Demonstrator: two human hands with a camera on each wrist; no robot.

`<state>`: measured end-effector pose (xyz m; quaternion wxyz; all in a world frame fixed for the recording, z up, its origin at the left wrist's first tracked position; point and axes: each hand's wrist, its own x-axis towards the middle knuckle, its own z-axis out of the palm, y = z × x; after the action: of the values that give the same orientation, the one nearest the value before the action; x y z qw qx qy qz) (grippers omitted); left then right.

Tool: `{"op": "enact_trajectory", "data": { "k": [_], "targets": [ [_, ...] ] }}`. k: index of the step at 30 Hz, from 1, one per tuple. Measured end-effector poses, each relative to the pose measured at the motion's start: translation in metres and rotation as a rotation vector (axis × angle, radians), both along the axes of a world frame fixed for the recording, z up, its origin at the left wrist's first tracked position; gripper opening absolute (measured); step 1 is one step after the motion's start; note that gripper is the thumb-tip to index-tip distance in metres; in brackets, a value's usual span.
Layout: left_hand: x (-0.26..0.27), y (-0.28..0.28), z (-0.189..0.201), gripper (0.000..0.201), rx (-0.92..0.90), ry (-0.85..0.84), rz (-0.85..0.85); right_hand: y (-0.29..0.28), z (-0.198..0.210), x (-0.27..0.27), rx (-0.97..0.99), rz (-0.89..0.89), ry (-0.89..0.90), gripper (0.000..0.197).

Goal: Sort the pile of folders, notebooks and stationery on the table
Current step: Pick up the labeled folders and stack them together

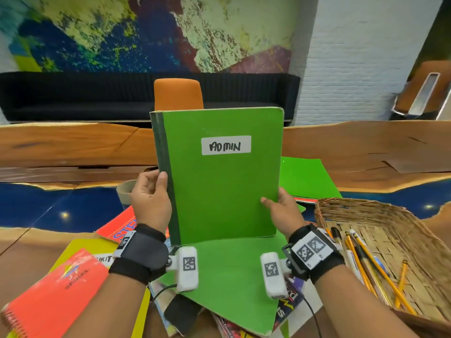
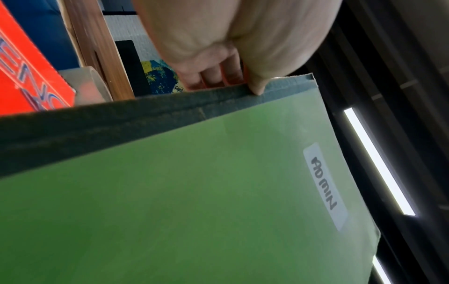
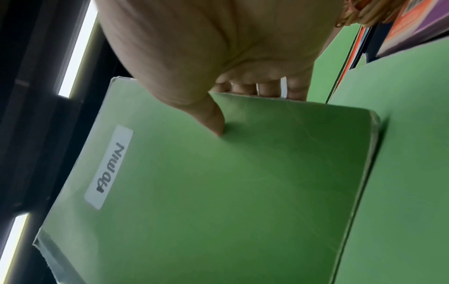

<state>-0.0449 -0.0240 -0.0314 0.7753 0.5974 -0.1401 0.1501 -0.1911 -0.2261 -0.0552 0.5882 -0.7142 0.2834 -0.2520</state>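
2 hands have the green notebook [image 1: 219, 176] up off the pile, upright and facing the camera, its white label [image 1: 226, 145] reading "ADMIN". The left hand [image 1: 150, 198] pinches the dark green spine edge, thumb on the front, fingers [image 2: 213, 76] curled behind. The right hand [image 1: 284, 208] clamps the opposite edge low down, thumb pressed flat on the cover, fingers [image 3: 267, 89] wrapped around the back. Below the notebook lies a green folder [image 1: 231, 276] on magazines; another green folder [image 1: 305, 176] sits behind. An orange spiral notebook [image 1: 53, 296] rests at the left, near the left forearm. Beside the right wrist, a wicker basket [image 1: 366, 211] holds yellow pencils [image 1: 361, 259].
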Motion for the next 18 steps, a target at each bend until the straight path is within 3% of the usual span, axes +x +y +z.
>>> {"op": "enact_trajectory", "data": {
  "k": [3,8,12,18],
  "targets": [
    [0.003,0.008,-0.012,0.005,0.071,0.021,-0.010,0.003,-0.004,0.004,-0.050,-0.011,0.021,0.066],
    [0.009,0.011,-0.007,0.017,0.070,0.061,-0.053,0.000,0.003,0.003,-0.048,-0.013,-0.038,0.051],
    [0.019,0.004,0.014,0.016,0.091,0.106,-0.140,-0.007,0.025,-0.010,0.004,-0.050,-0.161,0.066],
    [0.004,-0.007,0.008,0.013,-0.025,0.287,-0.293,-0.022,0.014,-0.020,0.207,-0.164,-0.260,0.018]
  ]
}}
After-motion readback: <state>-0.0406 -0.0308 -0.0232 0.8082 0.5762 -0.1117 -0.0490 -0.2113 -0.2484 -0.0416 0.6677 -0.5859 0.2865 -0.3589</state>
